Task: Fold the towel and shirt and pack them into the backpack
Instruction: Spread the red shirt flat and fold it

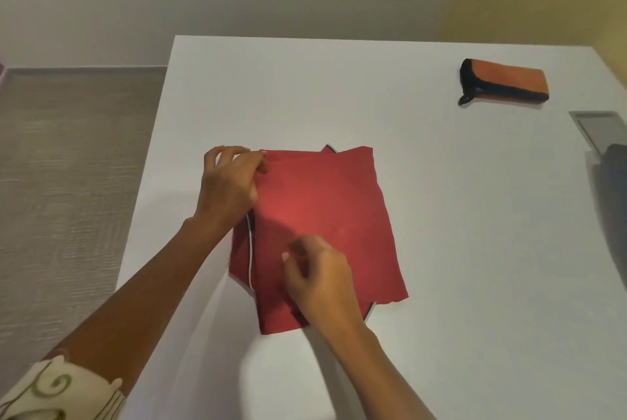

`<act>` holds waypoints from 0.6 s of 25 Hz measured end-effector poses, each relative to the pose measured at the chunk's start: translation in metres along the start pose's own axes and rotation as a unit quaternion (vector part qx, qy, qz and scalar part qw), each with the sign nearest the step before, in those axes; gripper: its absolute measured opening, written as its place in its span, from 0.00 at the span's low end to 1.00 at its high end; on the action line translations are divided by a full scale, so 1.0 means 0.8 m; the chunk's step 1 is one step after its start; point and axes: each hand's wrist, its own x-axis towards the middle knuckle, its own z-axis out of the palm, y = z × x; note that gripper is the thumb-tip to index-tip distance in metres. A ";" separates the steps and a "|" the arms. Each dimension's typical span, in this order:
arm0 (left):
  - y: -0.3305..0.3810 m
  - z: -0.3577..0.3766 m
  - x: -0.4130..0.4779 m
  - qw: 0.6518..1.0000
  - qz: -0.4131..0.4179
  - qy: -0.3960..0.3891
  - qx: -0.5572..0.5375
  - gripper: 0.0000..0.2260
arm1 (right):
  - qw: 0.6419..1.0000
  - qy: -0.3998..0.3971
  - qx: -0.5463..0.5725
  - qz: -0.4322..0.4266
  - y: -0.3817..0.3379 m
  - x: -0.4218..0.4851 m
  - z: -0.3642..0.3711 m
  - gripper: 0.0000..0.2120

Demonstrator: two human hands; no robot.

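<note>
1. We see a red shirt point(322, 216) lying flat and partly folded on a white table point(441, 284). Its top layer forms a rough rectangle. A dark, white-piped edge shows along its left side and at its far and near edges.
2. Our left hand point(230, 182) is at the shirt's far left corner, where thumb and fingertips pinch the top layer of cloth.
3. Our right hand point(322, 280) lies on the shirt's near left part, with its fingers curled down onto the fabric. The blur keeps us from telling whether they pinch a fold or only press it.
4. The two hands are apart, one at the shirt's far edge and one near its near edge, both on its left half.
5. Beyond the shirt and well to its right lies an orange towel point(505, 82) with black edging, folded into a narrow block with a small loop at its left end.
6. Right of the shirt, at the picture's edge, a dark shape point(610, 182) is cut off, and we cannot tell what it is.
7. Near-left of the shirt, a cream patterned sleeve point(57, 389) covers the left upper arm.
</note>
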 end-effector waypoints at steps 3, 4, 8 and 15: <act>0.040 0.005 -0.003 0.999 0.042 0.000 -0.019 0.12 | 0.993 0.101 -0.045 -0.039 0.025 0.030 -0.026 0.11; 0.056 0.013 -0.005 0.998 0.057 -0.021 -0.015 0.13 | 0.987 0.133 -0.076 -0.049 0.034 0.042 -0.029 0.12; 0.107 0.051 -0.017 0.986 0.059 -0.157 0.018 0.22 | 0.965 0.129 -0.227 -0.034 0.069 0.085 -0.026 0.19; 0.096 0.084 -0.015 0.973 0.075 -0.208 0.068 0.25 | 0.941 0.107 -0.320 0.009 0.105 0.099 -0.001 0.25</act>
